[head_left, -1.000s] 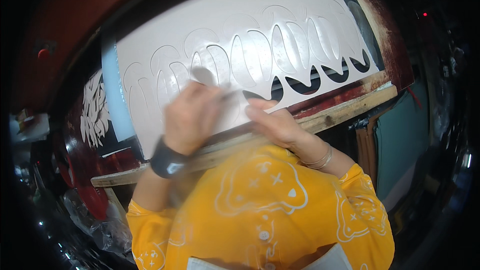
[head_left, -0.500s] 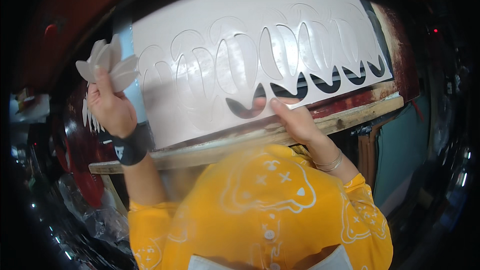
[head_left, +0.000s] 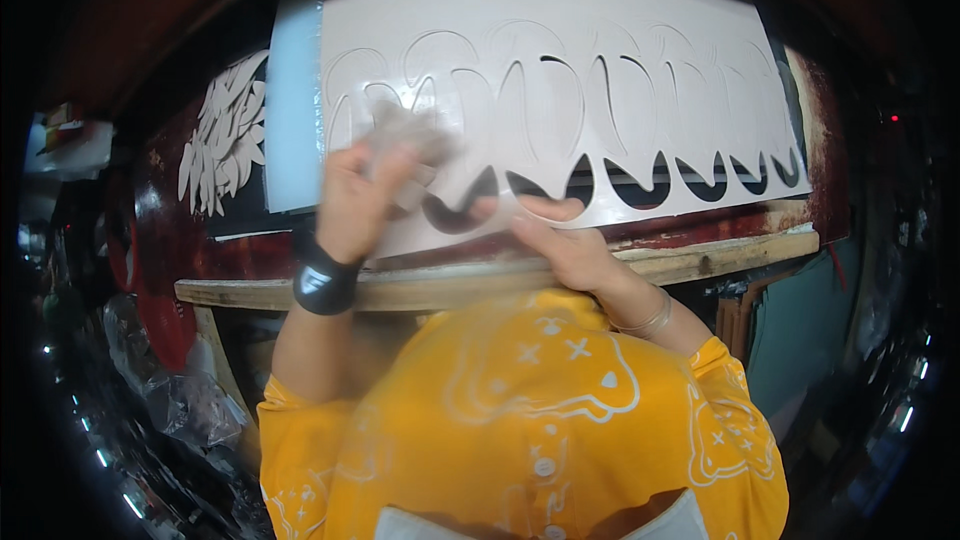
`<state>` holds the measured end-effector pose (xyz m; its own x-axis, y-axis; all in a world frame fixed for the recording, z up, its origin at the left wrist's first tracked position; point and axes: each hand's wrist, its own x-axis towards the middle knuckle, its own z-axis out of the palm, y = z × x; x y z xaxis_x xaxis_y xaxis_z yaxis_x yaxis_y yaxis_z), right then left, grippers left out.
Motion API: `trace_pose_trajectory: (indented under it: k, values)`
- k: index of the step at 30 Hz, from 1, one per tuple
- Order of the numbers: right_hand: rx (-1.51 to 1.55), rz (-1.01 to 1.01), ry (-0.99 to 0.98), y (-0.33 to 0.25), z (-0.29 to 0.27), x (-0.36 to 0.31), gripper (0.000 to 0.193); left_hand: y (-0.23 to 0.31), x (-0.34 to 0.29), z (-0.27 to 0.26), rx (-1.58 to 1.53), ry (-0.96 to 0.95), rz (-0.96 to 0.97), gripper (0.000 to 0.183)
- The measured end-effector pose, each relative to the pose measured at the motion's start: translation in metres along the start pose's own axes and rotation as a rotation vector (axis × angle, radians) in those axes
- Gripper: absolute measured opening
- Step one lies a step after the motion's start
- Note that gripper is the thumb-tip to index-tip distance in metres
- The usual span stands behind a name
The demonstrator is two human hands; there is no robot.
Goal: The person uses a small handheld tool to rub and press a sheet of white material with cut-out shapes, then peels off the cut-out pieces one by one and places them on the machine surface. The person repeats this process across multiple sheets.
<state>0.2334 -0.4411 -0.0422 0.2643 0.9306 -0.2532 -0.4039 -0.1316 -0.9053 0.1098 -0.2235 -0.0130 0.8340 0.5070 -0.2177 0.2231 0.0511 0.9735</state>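
A large pale sheet [head_left: 560, 0] lies across the work table, cut with rows of petal-shaped outlines. Along its near edge runs a line of open cut-outs with dark surface showing through. My right hand [head_left: 570, 252] pinches this near edge, thumb on top and fingers showing through the holes. Over the left part of the sheet, my left hand [head_left: 355, 205] is closed on several loose petal-shaped pieces [head_left: 415, 140], smeared by motion. Whether those pieces touch the sheet I cannot tell.
Left of the sheet lies a heap of petal-shaped pieces [head_left: 225, 135], beside a light blue strip [head_left: 292, 110]. A wooden rail [head_left: 700, 260] edges the table in front of me. Clear plastic bags [head_left: 190, 400] sit low at the left.
My left hand has swung right from beside the sheet to over it, still with the pieces. The heap at the left now shows. My right hand keeps its hold on the sheet.
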Motion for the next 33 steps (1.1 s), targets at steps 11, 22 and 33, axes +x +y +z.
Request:
trace_pose_trajectory:
  k: [11, 22, 33]
  values:
    - [-0.215, 0.177, -0.102, 0.023, 0.052, 0.048, 0.055, -0.016, -0.044, -0.026, 0.959, 0.122, 0.490, 0.043]
    - [-0.075, 0.122, -0.070, 0.017, 0.049, 0.036, 0.036, -0.013, -0.029, -0.084, 0.457, 0.519, 0.231, 0.029]
    - [-0.185, 0.023, -0.082, 0.014, 0.048, 0.042, 0.033, -0.002, -0.046, -0.031, 0.949, 0.043, 0.549, 0.043]
